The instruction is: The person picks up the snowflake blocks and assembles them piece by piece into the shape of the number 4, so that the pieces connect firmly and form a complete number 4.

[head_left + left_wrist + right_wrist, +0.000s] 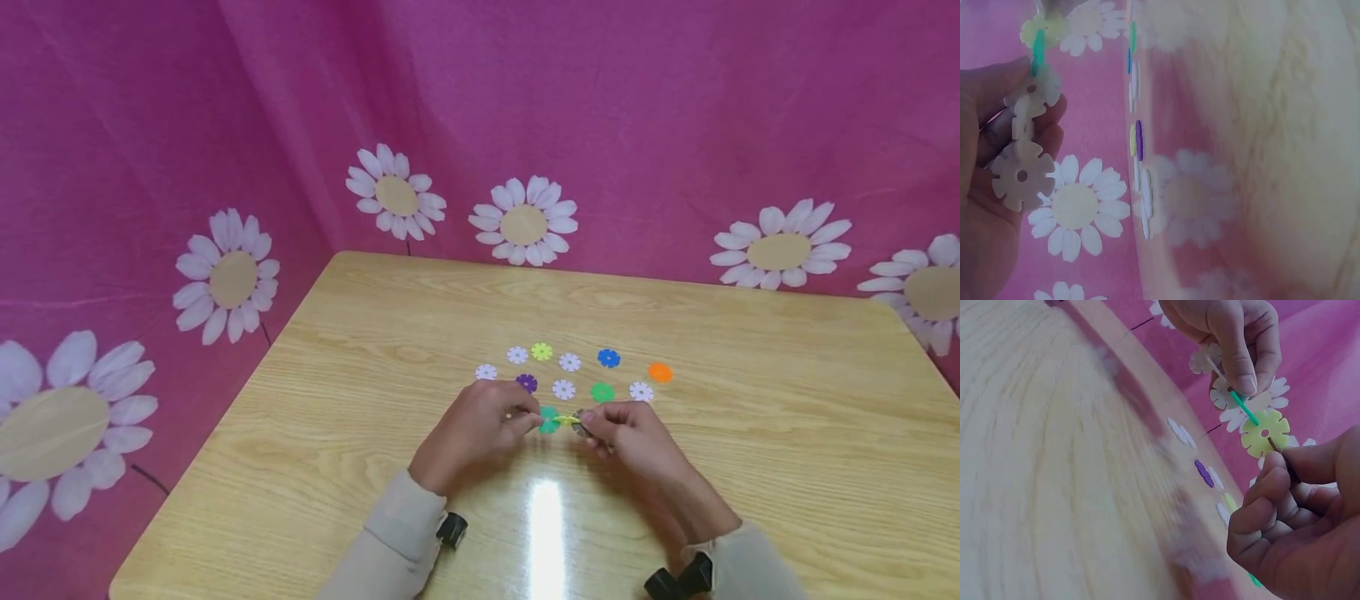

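Note:
Both hands hold a chain of small notched plastic discs joined edge to edge, close over the table. My left hand (pixel 483 421) pinches the white discs (pixel 1034 164) at its left end, fingers curled behind them in the left wrist view. A green disc (pixel 550 419) follows, seen edge-on in the wrist views, then a yellow disc (pixel 1252 439). Thumb and fingers of my right hand (pixel 633 437) pinch a dark brownish disc (pixel 1284 462) whose edge meets the yellow one's rim. Part of the brownish disc is hidden behind the fingers.
Beyond the hands, loose discs lie flat on the wooden table (pixel 360 350): several white ones (pixel 563 389), a purple (pixel 527 383), a yellow (pixel 542 352), a blue (pixel 609 357), a green (pixel 602 392) and an orange (pixel 660 372). Pink flowered cloth (pixel 630 108) borders the table's back and left.

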Tool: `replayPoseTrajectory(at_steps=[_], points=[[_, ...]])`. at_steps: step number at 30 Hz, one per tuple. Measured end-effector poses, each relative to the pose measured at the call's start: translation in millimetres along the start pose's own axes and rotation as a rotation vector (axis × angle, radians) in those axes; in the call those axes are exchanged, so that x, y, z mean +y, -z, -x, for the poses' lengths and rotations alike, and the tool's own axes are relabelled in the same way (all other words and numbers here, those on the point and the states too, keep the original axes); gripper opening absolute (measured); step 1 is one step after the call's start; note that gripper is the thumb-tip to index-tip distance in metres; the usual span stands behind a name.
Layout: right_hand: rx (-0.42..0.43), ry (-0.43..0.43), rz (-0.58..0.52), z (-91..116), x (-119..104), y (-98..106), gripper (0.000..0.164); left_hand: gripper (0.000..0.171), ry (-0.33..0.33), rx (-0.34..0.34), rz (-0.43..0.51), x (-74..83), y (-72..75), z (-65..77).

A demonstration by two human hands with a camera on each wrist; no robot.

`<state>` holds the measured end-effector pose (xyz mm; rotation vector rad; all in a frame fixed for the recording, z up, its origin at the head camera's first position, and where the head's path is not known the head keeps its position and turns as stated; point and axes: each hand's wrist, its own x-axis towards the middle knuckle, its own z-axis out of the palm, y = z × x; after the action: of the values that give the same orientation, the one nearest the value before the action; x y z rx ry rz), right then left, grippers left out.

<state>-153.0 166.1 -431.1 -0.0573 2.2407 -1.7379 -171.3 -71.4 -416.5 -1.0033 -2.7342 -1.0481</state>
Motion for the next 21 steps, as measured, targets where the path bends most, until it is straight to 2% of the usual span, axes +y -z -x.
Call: replayPoseTrajectory(at_steps=[5,11,21], points=[[-0.023,0.024,-0.007,-2,2,-5,0.026,0.009,0.017,-0.025,-0.013,-4.7,5.4,2.0],[-0.048,0.007,-0.021,-3,1,-11,0.025,0.013,-0.008,-0.046,-0.034,-7.2,9.2,0.1],[-0.074,-0.007,-0.037,-6,-3,-23,0.026,0.011,0.037,-0.166,-0.038,-3.2,11.3,-3.2]])
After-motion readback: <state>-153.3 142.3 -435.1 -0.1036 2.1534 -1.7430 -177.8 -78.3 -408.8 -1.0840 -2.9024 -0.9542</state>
